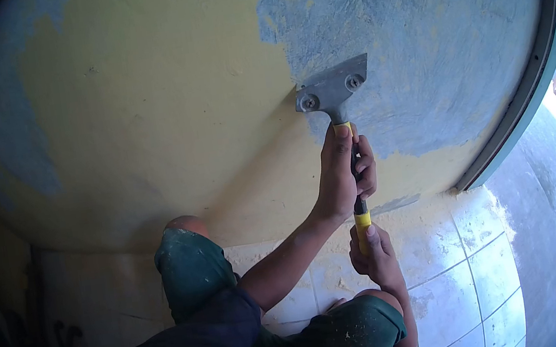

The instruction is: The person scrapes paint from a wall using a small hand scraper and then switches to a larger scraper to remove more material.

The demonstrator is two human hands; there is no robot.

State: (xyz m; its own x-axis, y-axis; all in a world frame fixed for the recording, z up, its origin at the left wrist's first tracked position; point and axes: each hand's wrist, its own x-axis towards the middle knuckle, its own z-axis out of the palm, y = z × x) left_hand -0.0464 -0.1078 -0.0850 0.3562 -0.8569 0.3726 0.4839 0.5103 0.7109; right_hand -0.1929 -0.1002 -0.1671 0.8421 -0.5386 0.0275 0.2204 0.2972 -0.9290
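Note:
A long-handled scraper [332, 88] with a wide grey metal head, two screws and a black and yellow handle is held up against the wall. My left hand [342, 172] is closed round the upper handle just below the head, thumb along its front. Lower down, my right hand [377, 253] grips the yellow end of the handle. The blade edge lies at the border between yellow paint [170, 103] and a scraped blue-grey patch [411, 65] on the wall.
Pale floor tiles [443, 306] dusted with paint flakes meet the foot of the wall. My bent knees in green trousers [193, 272] are close to it. A door frame [530, 112] stands at the right, with bright ground beyond. Another stripped patch [9, 131] shows on the left.

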